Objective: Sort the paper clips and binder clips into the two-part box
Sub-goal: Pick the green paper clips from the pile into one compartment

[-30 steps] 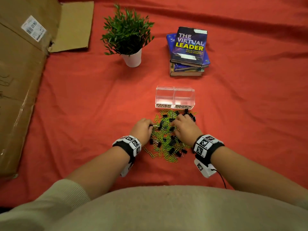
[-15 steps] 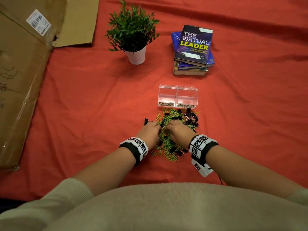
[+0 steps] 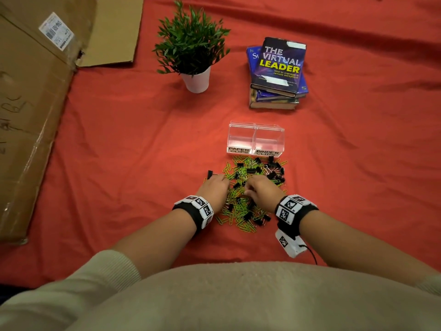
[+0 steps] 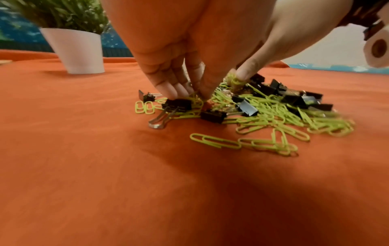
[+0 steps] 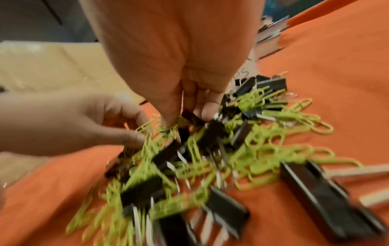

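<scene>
- Head view: mixed pile of green paper clips (image 3: 241, 211) and black binder clips (image 3: 273, 174) on red cloth (image 3: 133, 144), just in front of clear two-part box (image 3: 255, 139).
- Box compartments labelled PAPER CLIPS (left) and BINDER CLIPS (right); nothing seen inside either.
- Left hand (image 3: 216, 188) on left edge of pile, fingers pointing down into the clips.
- Left wrist view: left fingertips (image 4: 168, 88) bunched together, pressed into green clips beside a black binder clip; whether a clip is actually pinched: cannot tell.
- Right hand (image 3: 262, 191) on middle of pile, fingers curled down.
- Right wrist view, blurred: right fingertips (image 5: 207, 113) touching black binder clips and green clips; grasp or mere contact: cannot tell.
- One binder clip lying apart at pile's far left corner (image 3: 210, 173).
- Beyond box: potted plant (image 3: 193, 48) in white pot, stack of books (image 3: 278, 72); flattened cardboard (image 3: 31, 111) along left.
</scene>
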A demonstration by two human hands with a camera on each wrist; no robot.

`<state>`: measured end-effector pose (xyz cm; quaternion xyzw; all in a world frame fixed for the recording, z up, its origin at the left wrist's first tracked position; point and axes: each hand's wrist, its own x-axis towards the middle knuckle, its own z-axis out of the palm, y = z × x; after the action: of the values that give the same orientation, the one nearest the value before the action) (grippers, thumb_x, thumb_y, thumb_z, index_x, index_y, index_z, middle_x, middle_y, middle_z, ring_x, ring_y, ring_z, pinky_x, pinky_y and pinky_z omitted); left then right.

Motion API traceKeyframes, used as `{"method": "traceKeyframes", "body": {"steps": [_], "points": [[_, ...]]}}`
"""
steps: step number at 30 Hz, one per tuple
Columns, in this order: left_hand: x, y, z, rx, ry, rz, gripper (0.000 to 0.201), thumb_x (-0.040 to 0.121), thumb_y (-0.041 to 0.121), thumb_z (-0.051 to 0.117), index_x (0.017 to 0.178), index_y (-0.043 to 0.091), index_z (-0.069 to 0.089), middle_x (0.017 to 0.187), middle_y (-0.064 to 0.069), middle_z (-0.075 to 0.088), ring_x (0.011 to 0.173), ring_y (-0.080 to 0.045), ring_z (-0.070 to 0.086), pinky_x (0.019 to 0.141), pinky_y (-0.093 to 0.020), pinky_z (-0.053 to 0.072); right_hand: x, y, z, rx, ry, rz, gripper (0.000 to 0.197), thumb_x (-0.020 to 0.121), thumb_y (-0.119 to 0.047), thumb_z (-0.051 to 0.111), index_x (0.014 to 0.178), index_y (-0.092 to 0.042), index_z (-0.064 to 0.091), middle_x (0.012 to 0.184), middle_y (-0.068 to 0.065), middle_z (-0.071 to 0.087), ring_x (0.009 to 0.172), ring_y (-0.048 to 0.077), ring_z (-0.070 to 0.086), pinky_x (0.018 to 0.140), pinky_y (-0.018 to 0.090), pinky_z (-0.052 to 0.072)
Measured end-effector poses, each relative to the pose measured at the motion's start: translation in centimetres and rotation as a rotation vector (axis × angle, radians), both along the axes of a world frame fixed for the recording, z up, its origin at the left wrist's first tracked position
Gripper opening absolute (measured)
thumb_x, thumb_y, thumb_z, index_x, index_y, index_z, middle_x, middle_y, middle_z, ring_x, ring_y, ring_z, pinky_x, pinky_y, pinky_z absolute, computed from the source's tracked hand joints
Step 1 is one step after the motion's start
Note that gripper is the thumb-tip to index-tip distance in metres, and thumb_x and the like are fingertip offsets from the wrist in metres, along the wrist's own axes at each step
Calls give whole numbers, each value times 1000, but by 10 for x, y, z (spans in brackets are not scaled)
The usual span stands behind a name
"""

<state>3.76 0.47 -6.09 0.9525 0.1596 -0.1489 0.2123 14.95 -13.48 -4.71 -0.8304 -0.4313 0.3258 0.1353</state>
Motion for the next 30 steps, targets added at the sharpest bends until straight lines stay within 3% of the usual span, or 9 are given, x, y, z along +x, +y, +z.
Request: {"method": "traceKeyframes", "body": {"steps": [4,8,10,13,17,21,23,26,30], "points": [[2,2,9,-157,-56,196,14,93,16,51,100,7,59,105,-10,61,101,-26,55,85,-32,41,19,2,21,30,200,-219,4,92,-19,56,92,-17,60,84,-2,65,72,16,62,66,31,55],[1,4,19,-312,-95,401,12,94,18,52,100,10,60,97,-8,65,87,-23,59,74,-29,44,45,14,49,111,438,-377,2,89,-11,59,90,-12,59,83,4,67,69,13,62,62,25,54],[1,5,21,-350,-102,434,11,94,18,52,99,11,59,94,-8,65,83,-21,58,72,-28,44,57,26,63,184,508,-440,2,88,-8,60,90,-9,59,82,7,67,71,18,63,67,31,54],[1,5,24,-393,-115,449,13,95,18,52,102,11,59,93,-8,65,79,-19,56,71,-29,46,73,53,70,233,411,-490,4,88,-6,60,92,-7,61,84,12,68,74,23,64,74,39,55],[7,10,35,-462,-144,475,12,96,17,50,103,13,58,90,-3,64,80,-20,61,71,-33,51,80,88,58,162,102,-446,6,89,-6,55,90,-7,61,85,12,66,79,26,65,71,38,54],[24,21,52,-405,-143,423,16,98,20,46,107,13,57,90,1,61,79,-17,58,64,-26,48,74,96,50,49,-64,-307,17,93,-9,52,103,-4,64,105,13,67,88,24,62,77,31,53],[38,30,58,-368,-150,384,16,98,20,46,106,12,57,92,-3,63,80,-20,61,66,-30,52,69,88,49,107,-119,-279,21,93,-8,51,108,-4,64,112,12,64,90,21,61,80,25,53],[67,42,60,-299,-182,359,15,97,18,47,103,11,58,92,-5,64,75,-19,60,66,-33,50,56,68,42,173,-129,-238,22,92,-5,49,106,-7,65,110,9,63,82,16,61,70,17,51],[104,52,59,-213,-185,266,16,95,15,49,100,8,62,99,-11,64,86,-25,59,71,-28,42,30,38,16,32,-110,46,33,88,-2,50,117,-10,63,114,7,56,104,21,54,92,30,49]]}}
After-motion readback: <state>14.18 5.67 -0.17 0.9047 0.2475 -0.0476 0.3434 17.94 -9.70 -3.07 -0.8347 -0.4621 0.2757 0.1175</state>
